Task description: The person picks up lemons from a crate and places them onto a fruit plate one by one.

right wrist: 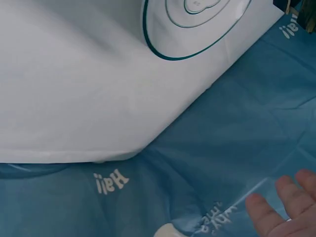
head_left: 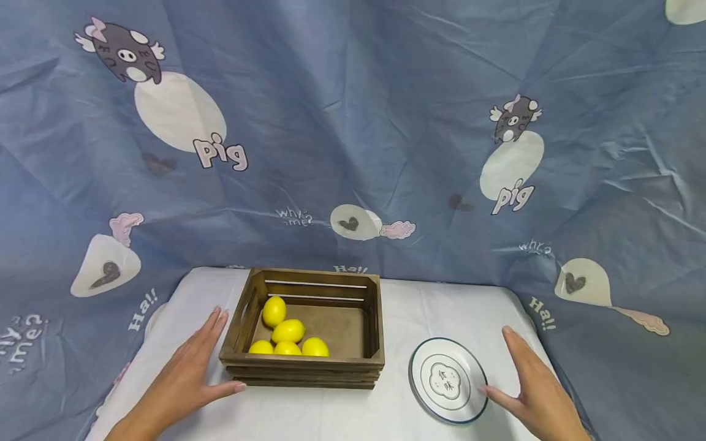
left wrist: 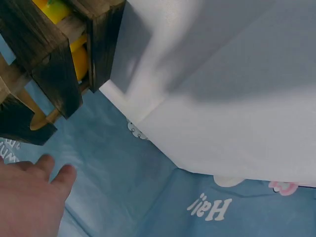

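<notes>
A dark wooden crate (head_left: 306, 361) stands on the white table (head_left: 397, 306) and holds several yellow lemons (head_left: 288, 331). A white plate (head_left: 448, 380) with a green rim lies to its right. My left hand (head_left: 193, 367) lies flat and open on the table, its thumb by the crate's front left corner. My right hand (head_left: 532, 380) hovers open just right of the plate, its thumb near the rim. In the left wrist view the crate (left wrist: 54, 54) is at the upper left, with my fingertips (left wrist: 47, 170) below it. The right wrist view has the plate (right wrist: 197, 24) at the top.
A blue cartoon-print cloth (head_left: 353, 153) hangs behind and drapes around the table. The table's right edge (head_left: 529, 312) runs close to my right hand.
</notes>
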`<state>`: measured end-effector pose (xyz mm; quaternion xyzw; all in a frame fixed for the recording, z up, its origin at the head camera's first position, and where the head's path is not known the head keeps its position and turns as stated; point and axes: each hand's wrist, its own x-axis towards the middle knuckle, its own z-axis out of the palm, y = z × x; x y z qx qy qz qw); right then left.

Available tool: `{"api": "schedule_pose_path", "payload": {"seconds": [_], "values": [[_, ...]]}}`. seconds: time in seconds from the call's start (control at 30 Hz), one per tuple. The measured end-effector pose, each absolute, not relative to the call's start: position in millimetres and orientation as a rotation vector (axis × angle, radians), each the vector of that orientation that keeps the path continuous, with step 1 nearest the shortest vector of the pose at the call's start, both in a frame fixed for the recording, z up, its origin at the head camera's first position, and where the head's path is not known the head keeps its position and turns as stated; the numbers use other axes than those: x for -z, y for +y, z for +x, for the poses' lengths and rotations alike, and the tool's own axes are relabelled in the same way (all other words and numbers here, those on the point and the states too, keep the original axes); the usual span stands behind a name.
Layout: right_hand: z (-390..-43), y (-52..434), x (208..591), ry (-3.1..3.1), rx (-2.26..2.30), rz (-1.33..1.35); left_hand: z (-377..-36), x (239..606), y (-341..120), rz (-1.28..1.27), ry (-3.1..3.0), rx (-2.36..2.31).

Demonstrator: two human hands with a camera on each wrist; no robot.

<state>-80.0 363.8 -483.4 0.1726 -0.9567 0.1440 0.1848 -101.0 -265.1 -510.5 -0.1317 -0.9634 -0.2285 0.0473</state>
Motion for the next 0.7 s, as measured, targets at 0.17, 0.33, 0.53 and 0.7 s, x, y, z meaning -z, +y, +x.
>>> {"api": "schedule_pose_path", "payload": {"seconds": [0.17,0.33,0.53,0.7], "values": [[-82.1,354.6,476.4,-2.667,-0.398,0.506,-99.8,514.7,-259.1,-0.433,-2.881,0.705],[-83.8,345.1,474.6,-2.647,-0.378,0.506,-101.8,515.2,-254.3,-0.454,-2.871,0.699],[-90.6,329.1,473.4,-2.638,-0.399,0.483,-105.2,517.4,-247.9,-0.479,-2.844,0.738],[-100.5,311.4,468.6,-2.646,-0.423,0.535,-109.4,518.8,-240.4,-0.484,-2.824,0.753]]}}
